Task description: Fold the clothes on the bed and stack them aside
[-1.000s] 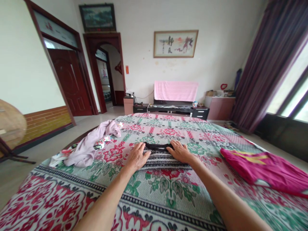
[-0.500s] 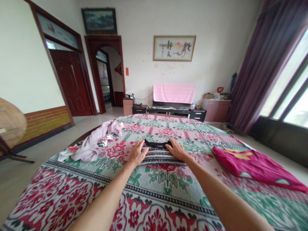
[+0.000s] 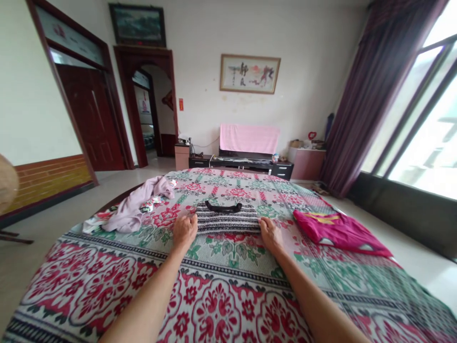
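Note:
A black-and-white striped knit top point(image 3: 228, 222), folded into a flat rectangle, lies on the flowered cloth point(image 3: 228, 259) in front of me. Its black neckband point(image 3: 223, 208) is at the far edge. The left side edge is pinched in my left hand point(image 3: 185, 230), fingers closed. My right hand point(image 3: 270, 233) closes on the opposite side edge. To the right rests a folded magenta garment point(image 3: 339, 232) with yellow marks. A crumpled pale pink garment point(image 3: 137, 205) lies to the left, with patterned cloth point(image 3: 152, 204) partly under it.
The flowered cloth drapes over a broad surface with a rounded far edge. Beyond it stands a low black cabinet point(image 3: 282, 170) with a pink cloth point(image 3: 250, 138) over a screen. A purple curtain point(image 3: 367, 105) hangs by the window. Part of a round wooden top point(image 3: 7, 185) shows at left.
Both hands have moved from the neckband area outward and nearer to the top's side edges, and their fingers have closed. The neckband is now uncovered. The view has turned slightly right.

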`<state>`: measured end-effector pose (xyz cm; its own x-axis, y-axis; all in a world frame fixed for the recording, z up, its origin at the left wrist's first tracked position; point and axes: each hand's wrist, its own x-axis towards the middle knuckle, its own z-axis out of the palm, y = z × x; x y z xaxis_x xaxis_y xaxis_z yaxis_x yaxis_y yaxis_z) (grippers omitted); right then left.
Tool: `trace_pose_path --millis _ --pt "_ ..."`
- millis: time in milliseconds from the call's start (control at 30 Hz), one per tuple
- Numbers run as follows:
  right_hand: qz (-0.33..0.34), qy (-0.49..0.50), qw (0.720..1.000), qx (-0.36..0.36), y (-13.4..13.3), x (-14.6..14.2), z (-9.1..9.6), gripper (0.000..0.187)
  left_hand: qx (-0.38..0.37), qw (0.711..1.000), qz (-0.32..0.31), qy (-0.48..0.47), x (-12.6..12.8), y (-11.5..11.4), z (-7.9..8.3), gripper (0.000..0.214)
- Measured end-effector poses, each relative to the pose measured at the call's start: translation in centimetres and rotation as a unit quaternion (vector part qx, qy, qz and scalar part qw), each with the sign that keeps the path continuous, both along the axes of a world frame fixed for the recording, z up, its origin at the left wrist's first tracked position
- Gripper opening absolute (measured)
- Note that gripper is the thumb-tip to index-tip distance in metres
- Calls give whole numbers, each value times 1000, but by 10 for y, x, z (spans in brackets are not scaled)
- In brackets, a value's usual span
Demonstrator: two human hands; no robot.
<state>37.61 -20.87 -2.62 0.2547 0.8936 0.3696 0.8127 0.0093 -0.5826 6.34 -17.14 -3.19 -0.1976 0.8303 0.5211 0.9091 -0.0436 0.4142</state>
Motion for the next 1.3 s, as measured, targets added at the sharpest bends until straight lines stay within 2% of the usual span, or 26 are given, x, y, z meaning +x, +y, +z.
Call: trace_pose_path --millis 100,200,533,700,900,1033,1167,1300 --pt "7 -33 999 -7 -4 -5 3 37 -21 997 9 76 1 -1 3 54" --pt "6 -47 999 -20 -6 -9 8 38 -31 994 3 107 0 -1 4 55" --pt "-78 -50 990 -105 10 -19 20 41 -40 993 -10 110 -4 4 -2 45" --pt "-58 -46 993 -93 16 -24 18 39 -56 994 -24 92 -5 4 0 40" --pt "-27 28 998 -41 18 -26 14 43 -70 995 -28 73 -6 7 -2 35" --pt "-21 116 993 -20 25 -24 10 44 -70 996 -30 49 -6 8 -1 33" --pt "-22 206 977 -49 29 -15 6 42 -74 997 -26 18 -4 7 3 31" --pt "31 240 968 -74 28 -11 7 33 -81 996 -24 5 -3 8 3 31"
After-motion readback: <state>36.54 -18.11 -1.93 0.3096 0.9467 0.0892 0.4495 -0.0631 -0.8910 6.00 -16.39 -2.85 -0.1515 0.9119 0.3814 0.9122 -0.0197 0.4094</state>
